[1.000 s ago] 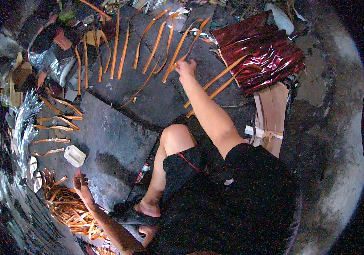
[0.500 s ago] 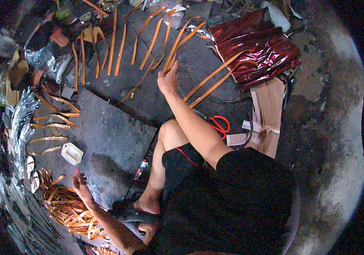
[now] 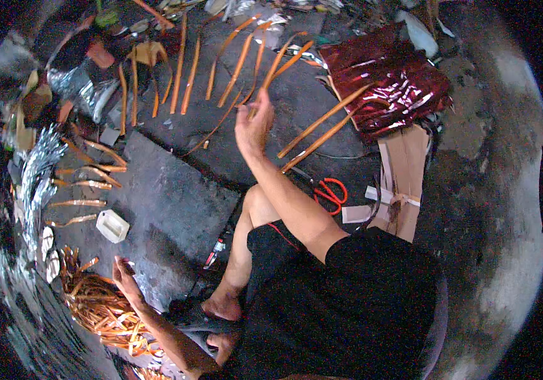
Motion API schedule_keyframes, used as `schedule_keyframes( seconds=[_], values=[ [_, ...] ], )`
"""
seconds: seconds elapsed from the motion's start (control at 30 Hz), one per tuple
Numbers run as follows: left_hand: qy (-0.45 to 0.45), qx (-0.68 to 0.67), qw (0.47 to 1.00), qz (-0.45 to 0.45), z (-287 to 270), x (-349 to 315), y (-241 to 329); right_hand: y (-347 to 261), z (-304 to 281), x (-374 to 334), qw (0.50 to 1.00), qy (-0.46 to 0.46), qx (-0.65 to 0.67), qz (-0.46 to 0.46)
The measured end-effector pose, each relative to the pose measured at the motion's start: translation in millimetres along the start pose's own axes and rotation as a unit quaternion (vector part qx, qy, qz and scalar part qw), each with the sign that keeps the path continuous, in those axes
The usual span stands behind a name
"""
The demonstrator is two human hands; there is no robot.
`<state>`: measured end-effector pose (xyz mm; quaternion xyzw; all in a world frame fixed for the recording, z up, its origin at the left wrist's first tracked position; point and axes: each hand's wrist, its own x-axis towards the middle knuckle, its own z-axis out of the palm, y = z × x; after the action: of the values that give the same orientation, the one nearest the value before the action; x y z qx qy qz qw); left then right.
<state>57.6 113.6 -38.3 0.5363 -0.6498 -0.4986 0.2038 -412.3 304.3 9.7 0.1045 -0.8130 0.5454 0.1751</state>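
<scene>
My right hand (image 3: 255,126) reaches out at the far middle, its thumb apart from the fingers. Its fingertips are at the near ends of two orange-brown shiny strips (image 3: 279,66). Whether they touch the strips is hard to make out. Two longer strips (image 3: 323,121) lie just right of that hand, their far ends over a dark red foil sheet (image 3: 390,79). At the lower left, my left hand (image 3: 127,282) is raised with fingers stretched and apart, nothing visible in it. Beneath and beside it is a heaped bundle of orange-brown strips (image 3: 103,310).
More strips (image 3: 190,73) lie spaced in an arc along the far and left sides. A white tray (image 3: 112,226) sits on a grey board (image 3: 164,183). Silver foil strips (image 3: 40,171) lie at left. Red cord (image 3: 333,196) and tied cardboard (image 3: 404,164) lie at right.
The whole view has shifted slightly. My right hand has turned a little, with its thumb and fingers more clearly apart. My left hand has drawn slightly away from the white tray.
</scene>
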Motion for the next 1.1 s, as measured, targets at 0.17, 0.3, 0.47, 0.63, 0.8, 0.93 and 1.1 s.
schedule_keyframes(
  seconds=[0.17, 0.3, 0.47, 0.63, 0.8, 0.93, 1.1],
  values=[
    [0.004, -0.097, 0.989, 0.114, -4.9, -3.0, -22.2, -73.7, 43.9, -93.9, 0.873, -0.337, 0.343, -0.086],
    [-0.007, -0.007, 0.989, 0.15, -8.1, -9.3, 24.2, -53.6, 68.2, -170.3, 0.847, -0.401, 0.245, -0.249],
    [0.237, 0.023, 0.964, 0.119, -69.9, -5.1, 1.7, -53.0, 70.2, -205.9, 0.833, -0.471, 0.224, -0.186],
    [0.494, 0.196, 0.847, -0.032, -160.8, 2.7, -38.5, -35.6, 77.6, -208.9, 0.821, -0.529, 0.202, -0.066],
    [0.457, 0.289, 0.836, -0.096, -218.8, 12.4, -90.0, -36.0, 80.6, -212.4, 0.824, -0.533, 0.169, -0.092],
    [0.409, -0.023, 0.912, 0.02, -224.7, 14.6, -16.5, -26.3, 82.5, -202.4, 0.83, -0.524, 0.179, -0.06],
    [0.338, 0.21, 0.912, 0.102, -312.3, -55.6, 47.0, -23.8, 86.3, -199.9, 0.838, -0.504, 0.186, -0.095]
  ],
)
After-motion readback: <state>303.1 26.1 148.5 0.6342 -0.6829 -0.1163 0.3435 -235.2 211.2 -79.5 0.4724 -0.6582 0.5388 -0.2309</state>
